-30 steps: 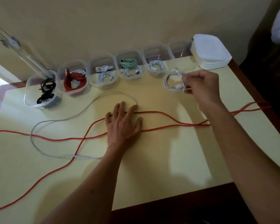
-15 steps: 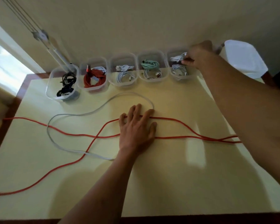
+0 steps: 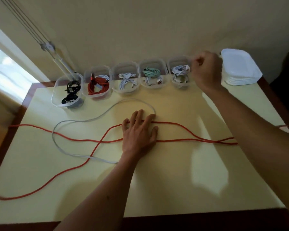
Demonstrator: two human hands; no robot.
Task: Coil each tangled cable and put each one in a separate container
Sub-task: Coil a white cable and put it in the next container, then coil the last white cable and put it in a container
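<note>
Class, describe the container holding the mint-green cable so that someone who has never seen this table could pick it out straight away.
Look along the far edge of the pale yellow table, where a row of clear plastic tubs stands against the wall. Counting from the tub of black cables at the window end, take the fourth tub. It alone holds a knotted mint-green cable, lying above a white one.

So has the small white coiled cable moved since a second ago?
Yes. It was in the right hand above the table; now it lies in the rightmost clear container of the row by the wall.
</note>
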